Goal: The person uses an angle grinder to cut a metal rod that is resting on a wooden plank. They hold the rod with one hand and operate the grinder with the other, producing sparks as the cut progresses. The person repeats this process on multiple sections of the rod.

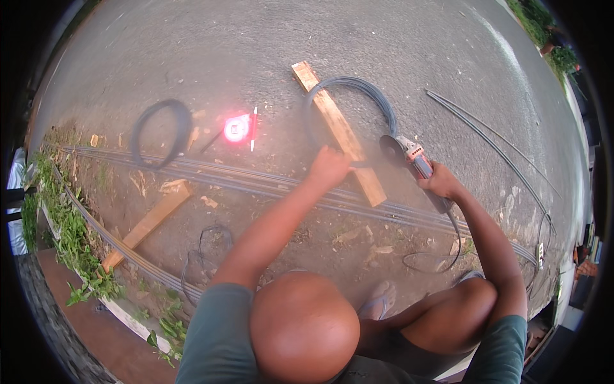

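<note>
Both bare hands are busy: the left hand (329, 168) is closed in a fist, seemingly around the near edge of a dark grey wire coil (386, 109), while the right hand (440, 182) grips an orange-and-grey angle grinder (419, 163). Nearest the person, a thin black power cord (459, 238) loops down from the grinder's rear. A little farther, a bundle of long grey metal rods (256, 182) runs left to right across the dirt, and a short brown wooden block (150, 217) lies to the left. Over those rods rests the near end of a long pale timber plank (344, 134), its long axis slanting from near right to far left. Its wire coil lies across the plank, just beyond the left fist, curving round to the right. That right flank ends close by the grinder's dark round disc (391, 150), so the right hand is nearer there; whether disc and wire touch, I cannot tell. Farther left sit a second grey wire coil (183, 125) and a slim red-and-white pen (254, 128).
</note>
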`<action>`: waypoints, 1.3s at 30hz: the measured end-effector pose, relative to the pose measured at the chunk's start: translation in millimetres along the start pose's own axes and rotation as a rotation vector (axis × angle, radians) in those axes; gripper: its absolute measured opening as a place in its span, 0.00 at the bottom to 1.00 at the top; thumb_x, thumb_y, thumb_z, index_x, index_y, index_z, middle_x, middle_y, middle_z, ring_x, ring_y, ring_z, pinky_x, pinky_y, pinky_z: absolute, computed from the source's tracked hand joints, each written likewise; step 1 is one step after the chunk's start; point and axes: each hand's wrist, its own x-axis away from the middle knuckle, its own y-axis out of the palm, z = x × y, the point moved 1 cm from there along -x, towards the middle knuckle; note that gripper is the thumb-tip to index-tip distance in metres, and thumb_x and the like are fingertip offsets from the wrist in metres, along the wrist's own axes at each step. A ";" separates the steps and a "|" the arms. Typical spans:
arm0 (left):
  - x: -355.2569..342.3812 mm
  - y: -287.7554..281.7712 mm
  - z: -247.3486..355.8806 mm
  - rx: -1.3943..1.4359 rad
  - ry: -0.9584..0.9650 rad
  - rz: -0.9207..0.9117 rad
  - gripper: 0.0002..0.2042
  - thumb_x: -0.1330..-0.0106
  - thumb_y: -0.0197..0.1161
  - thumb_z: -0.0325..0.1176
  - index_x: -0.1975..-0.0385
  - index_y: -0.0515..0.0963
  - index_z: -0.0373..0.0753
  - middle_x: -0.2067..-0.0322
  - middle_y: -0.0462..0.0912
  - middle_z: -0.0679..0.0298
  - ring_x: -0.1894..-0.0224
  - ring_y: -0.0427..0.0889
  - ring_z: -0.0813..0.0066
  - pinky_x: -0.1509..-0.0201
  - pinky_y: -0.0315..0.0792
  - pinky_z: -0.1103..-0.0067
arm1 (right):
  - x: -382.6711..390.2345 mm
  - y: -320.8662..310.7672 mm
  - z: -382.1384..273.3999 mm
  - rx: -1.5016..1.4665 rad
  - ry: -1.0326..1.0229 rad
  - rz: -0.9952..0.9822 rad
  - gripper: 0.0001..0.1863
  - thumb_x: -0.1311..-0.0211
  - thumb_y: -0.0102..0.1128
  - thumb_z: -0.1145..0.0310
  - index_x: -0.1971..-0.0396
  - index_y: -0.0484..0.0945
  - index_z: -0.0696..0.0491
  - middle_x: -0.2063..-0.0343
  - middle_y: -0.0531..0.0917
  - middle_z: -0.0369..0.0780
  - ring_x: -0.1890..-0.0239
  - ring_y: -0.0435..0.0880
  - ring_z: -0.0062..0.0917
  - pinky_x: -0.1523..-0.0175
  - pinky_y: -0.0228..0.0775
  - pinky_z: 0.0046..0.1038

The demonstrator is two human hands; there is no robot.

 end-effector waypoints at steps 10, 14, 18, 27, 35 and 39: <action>-9.6 6.1 5.1 -0.003 0.028 0.049 0.20 0.27 0.57 0.55 0.68 0.79 0.42 0.73 0.87 0.59 0.65 0.85 0.61 0.53 0.70 0.67 | 3.6 -10.8 7.4 0.037 -0.024 0.029 0.37 0.57 0.71 0.54 0.50 0.78 0.68 0.60 0.86 0.57 0.57 0.87 0.45 0.48 0.77 0.39; -7.7 6.3 3.4 -0.013 0.032 0.055 0.21 0.28 0.57 0.55 0.69 0.79 0.42 0.74 0.86 0.60 0.66 0.86 0.62 0.55 0.69 0.67 | 3.3 -7.6 9.8 0.031 -0.033 0.034 0.37 0.57 0.71 0.55 0.50 0.78 0.68 0.60 0.86 0.57 0.57 0.87 0.45 0.48 0.77 0.39; -5.6 6.6 2.1 -0.020 0.039 0.058 0.21 0.29 0.58 0.55 0.70 0.79 0.42 0.75 0.86 0.60 0.67 0.85 0.62 0.56 0.69 0.68 | 6.3 -7.7 6.2 0.026 -0.014 0.019 0.38 0.57 0.72 0.54 0.49 0.77 0.68 0.59 0.85 0.57 0.56 0.87 0.45 0.48 0.77 0.39; -2.8 7.3 0.0 -0.034 0.045 0.062 0.21 0.28 0.58 0.55 0.69 0.79 0.42 0.75 0.86 0.60 0.67 0.85 0.62 0.56 0.69 0.68 | 7.2 -5.5 7.2 0.025 -0.008 0.004 0.39 0.57 0.72 0.54 0.48 0.77 0.68 0.58 0.85 0.57 0.55 0.87 0.45 0.47 0.76 0.39; -1.0 0.4 0.2 0.003 0.022 -0.012 0.21 0.26 0.55 0.55 0.67 0.80 0.41 0.73 0.87 0.60 0.64 0.85 0.61 0.53 0.68 0.68 | 4.1 -1.9 7.9 0.005 -0.015 -0.011 0.38 0.56 0.72 0.54 0.48 0.77 0.67 0.58 0.85 0.57 0.55 0.87 0.45 0.47 0.76 0.39; 0.0 0.8 -0.7 -0.010 0.027 0.001 0.22 0.26 0.55 0.56 0.68 0.79 0.41 0.73 0.87 0.60 0.65 0.85 0.62 0.54 0.68 0.68 | 4.6 -0.1 7.2 -0.004 -0.021 -0.010 0.37 0.55 0.71 0.54 0.49 0.78 0.67 0.59 0.86 0.56 0.56 0.87 0.44 0.48 0.76 0.39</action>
